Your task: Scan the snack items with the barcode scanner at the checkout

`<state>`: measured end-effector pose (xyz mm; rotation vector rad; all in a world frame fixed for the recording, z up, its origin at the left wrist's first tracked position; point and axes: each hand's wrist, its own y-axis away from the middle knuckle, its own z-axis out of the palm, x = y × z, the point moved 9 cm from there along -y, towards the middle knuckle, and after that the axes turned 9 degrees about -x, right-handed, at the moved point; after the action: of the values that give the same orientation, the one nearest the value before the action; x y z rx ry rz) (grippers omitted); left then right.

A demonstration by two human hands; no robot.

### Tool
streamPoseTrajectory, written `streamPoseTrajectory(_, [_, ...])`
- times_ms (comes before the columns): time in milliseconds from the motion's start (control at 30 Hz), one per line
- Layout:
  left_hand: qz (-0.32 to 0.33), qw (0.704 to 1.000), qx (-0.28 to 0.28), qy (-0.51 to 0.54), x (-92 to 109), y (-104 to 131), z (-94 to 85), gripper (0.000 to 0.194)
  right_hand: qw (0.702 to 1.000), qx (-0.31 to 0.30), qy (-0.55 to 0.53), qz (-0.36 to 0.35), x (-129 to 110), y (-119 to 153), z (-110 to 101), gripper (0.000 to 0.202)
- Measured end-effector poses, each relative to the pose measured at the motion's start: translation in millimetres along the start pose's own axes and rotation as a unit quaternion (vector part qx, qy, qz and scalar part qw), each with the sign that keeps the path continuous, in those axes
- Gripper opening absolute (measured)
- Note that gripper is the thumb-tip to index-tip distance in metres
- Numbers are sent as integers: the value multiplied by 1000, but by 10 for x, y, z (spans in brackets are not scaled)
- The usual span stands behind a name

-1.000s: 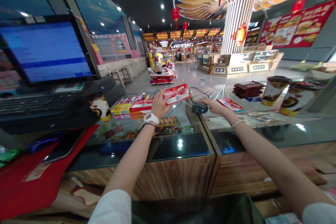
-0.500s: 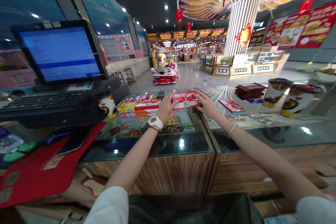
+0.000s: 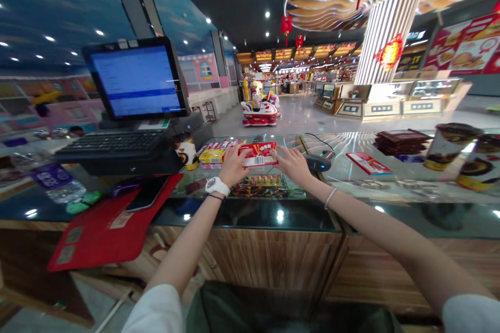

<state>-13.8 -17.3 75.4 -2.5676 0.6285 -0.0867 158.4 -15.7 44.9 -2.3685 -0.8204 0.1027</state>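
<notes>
A red and white snack box (image 3: pixel 258 154), with a barcode on the side facing me, is between my hands over the glass counter. My left hand (image 3: pixel 233 166), wearing a white watch, is closed around its left end. At the right end, the fingers of my right hand (image 3: pixel 294 165) grip the edge. Left of the box, partly behind my left hand, lie yellow and pink snack packs (image 3: pixel 214 154). A black barcode scanner (image 3: pixel 318 162) with a cable rests just right of my right hand. Farther right lies another flat red box (image 3: pixel 368 163).
At left stand a monitor (image 3: pixel 136 80), a keyboard (image 3: pixel 111 141) and a patterned cup (image 3: pixel 185 151). A phone (image 3: pixel 147 193) lies on a red mat (image 3: pixel 105 234) near a water bottle (image 3: pixel 58 182). Brown packets (image 3: pixel 402 141) and large cups (image 3: pixel 451 146) occupy the right side.
Both hands have moved left with the red snack box, toward the snack packs. The scanner now shows beside my right hand. My view has turned left.
</notes>
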Motion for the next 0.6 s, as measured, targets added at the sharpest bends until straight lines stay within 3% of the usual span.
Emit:
streamPoseTrajectory(267, [-90, 995, 29, -27, -447, -64, 11, 61, 999, 2, -33, -22, -382, -439, 213, 41])
streamPoseTrajectory(600, [-95, 994, -52, -19, -731, -85, 299, 57, 998, 18, -60, -10, -405, -566, 433, 33])
